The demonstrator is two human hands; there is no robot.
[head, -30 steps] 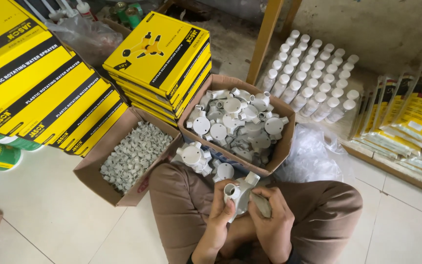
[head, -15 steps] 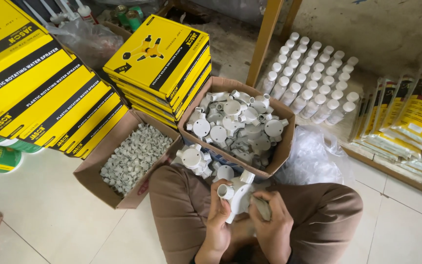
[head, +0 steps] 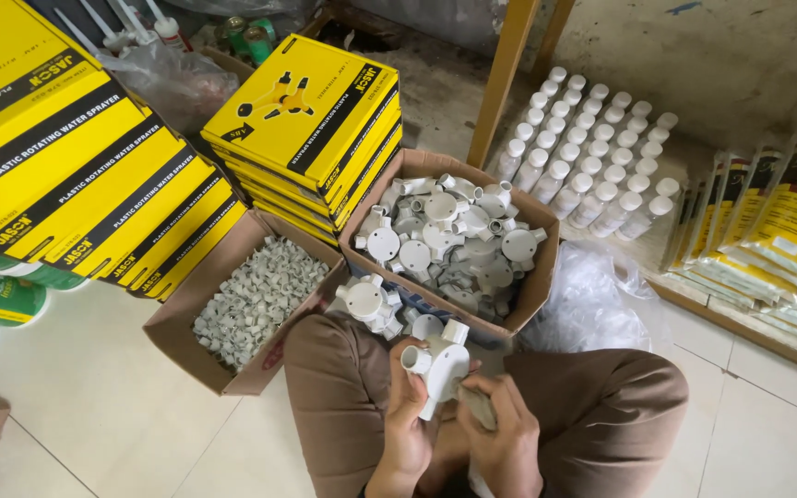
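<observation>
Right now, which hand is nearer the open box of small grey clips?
Left. The left hand holds a white junction box on the clip box side; the right hand sits farther away.

The tiled floor carries two open cartons, one of grey clips and one of white fittings, plus stacked yellow boxes, rows of white-capped bottles, yellow packets and a clear bag.

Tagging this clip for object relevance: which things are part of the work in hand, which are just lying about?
In hand:
- white plastic fitting, held by left hand
- grey cloth, in right hand
- box of white fittings
- loose fittings by the knee

Lying about:
- box of small grey clips
- yellow flat boxes
- white-capped bottles
- yellow packets
</observation>
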